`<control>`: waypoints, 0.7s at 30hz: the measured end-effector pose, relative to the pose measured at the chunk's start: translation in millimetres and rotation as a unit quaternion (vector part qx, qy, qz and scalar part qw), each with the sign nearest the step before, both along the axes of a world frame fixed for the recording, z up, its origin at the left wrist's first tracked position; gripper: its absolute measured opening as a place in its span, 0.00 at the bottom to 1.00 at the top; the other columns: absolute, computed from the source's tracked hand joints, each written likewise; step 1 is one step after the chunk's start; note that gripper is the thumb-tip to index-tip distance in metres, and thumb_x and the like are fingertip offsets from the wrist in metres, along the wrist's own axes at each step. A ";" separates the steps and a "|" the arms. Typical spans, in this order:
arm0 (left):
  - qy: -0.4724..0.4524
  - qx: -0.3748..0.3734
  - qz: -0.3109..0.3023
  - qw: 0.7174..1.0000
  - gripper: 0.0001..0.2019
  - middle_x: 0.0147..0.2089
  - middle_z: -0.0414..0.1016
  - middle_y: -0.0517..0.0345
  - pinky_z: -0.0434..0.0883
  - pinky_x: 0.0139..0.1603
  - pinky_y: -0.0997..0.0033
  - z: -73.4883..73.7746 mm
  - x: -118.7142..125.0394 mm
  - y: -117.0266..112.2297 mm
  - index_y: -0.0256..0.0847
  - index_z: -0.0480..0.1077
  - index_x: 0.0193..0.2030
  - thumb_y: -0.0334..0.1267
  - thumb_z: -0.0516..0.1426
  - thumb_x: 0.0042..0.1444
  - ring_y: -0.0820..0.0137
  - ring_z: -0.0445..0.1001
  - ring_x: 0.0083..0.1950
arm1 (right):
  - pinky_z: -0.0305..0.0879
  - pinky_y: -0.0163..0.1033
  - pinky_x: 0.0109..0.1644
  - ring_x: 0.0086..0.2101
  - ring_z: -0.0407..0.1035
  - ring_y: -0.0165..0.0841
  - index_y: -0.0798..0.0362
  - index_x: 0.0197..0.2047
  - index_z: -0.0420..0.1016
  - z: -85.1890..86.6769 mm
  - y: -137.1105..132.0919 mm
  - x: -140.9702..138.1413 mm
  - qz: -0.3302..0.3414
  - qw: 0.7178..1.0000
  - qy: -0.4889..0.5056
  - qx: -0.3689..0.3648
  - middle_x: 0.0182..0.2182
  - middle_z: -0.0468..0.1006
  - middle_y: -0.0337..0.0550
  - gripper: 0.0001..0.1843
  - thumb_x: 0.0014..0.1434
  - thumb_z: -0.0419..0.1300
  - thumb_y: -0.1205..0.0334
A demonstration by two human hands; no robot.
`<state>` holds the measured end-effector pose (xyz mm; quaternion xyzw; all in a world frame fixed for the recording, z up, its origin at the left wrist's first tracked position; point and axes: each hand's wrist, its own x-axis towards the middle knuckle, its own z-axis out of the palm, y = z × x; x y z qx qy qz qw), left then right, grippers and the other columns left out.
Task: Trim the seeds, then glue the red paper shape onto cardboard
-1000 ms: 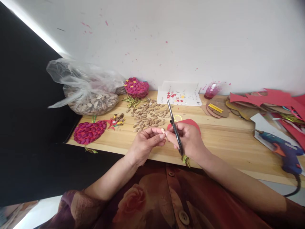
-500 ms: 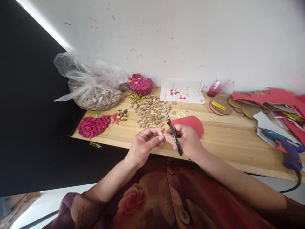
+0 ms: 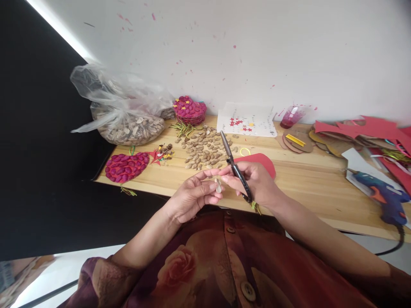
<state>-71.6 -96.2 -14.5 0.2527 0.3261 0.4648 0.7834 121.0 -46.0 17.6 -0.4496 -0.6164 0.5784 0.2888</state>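
Observation:
My left hand (image 3: pixel 194 194) pinches a small pale shell piece (image 3: pixel 218 185) between thumb and fingertips, just over the near edge of the wooden table (image 3: pixel 308 188). My right hand (image 3: pixel 257 182) meets it from the right, fingertips touching the same piece, while gripping a pair of black-handled scissors (image 3: pixel 233 164) whose closed blades point up and away. A loose heap of brown nut shells (image 3: pixel 204 152) lies just beyond both hands. A red paper cut-out (image 3: pixel 261 162) sits under the right hand.
A plastic bag of shells (image 3: pixel 125 113) stands at the far left. A red shell-covered heart (image 3: pixel 125 167) and a round one (image 3: pixel 189 109) lie nearby. White paper with star stickers (image 3: pixel 245 124), a pink cup (image 3: pixel 290 117), cardboard and red scraps (image 3: pixel 362 128), and a blue glue gun (image 3: pixel 380 194) fill the right.
The left hand has turned palm-up and dropped slightly with the shell piece. The right hand's scissors tilted a little; the camera shifted slightly.

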 end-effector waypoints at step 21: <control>0.275 0.246 0.221 0.903 0.11 0.38 0.79 0.59 0.76 0.46 0.77 -10.2 16.4 -14.4 0.39 0.74 0.42 0.31 0.68 0.53 0.75 0.78 0.40 | 0.55 0.30 0.17 0.15 0.62 0.21 0.54 0.32 0.76 -8.0 -6.2 -13.8 -0.076 0.984 0.099 -0.127 0.20 0.71 0.31 0.10 0.47 0.69 0.59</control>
